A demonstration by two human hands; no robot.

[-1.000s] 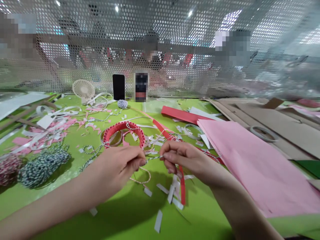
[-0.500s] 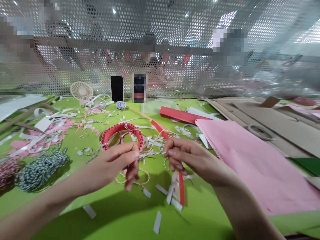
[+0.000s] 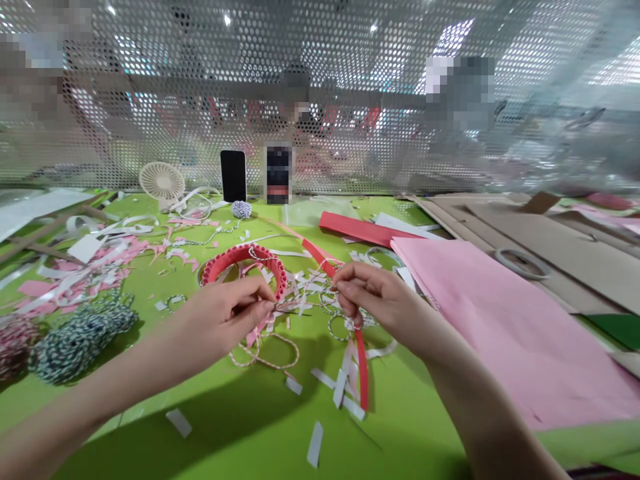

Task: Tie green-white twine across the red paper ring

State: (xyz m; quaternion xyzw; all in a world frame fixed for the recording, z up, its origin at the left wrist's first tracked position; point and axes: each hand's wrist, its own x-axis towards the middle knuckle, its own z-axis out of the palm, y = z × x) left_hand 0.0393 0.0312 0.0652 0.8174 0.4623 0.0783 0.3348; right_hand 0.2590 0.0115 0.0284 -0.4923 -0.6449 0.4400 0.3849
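Observation:
My left hand (image 3: pixel 240 310) is closed in a pinch just in front of the red scalloped ring (image 3: pixel 213 269); what its fingertips hold is too small to make out. To the right, my right hand (image 3: pixel 367 293) is also pinched, over a red strip (image 3: pixel 363 370) and thin patterned cord (image 3: pixel 340 328). Whatever lies between its fingertips is hidden. A loop of pink-and-white cord (image 3: pixel 297 353) lies on the green table below and between the hands.
Bundled green-and-white cord (image 3: pixel 83 340) lies left, beside paper scraps (image 3: pixel 75 287). Pink sheets (image 3: pixel 500 333) and cardboard (image 3: pixel 565 247) cover the right. A fan (image 3: pixel 161 181), a phone (image 3: pixel 233 176) and a red folded strip (image 3: pixel 365 231) are farther back.
The twisted cord that stretched between my hands no longer shows there. My left fingers have drawn together and upward, and my right hand has shifted slightly up and right.

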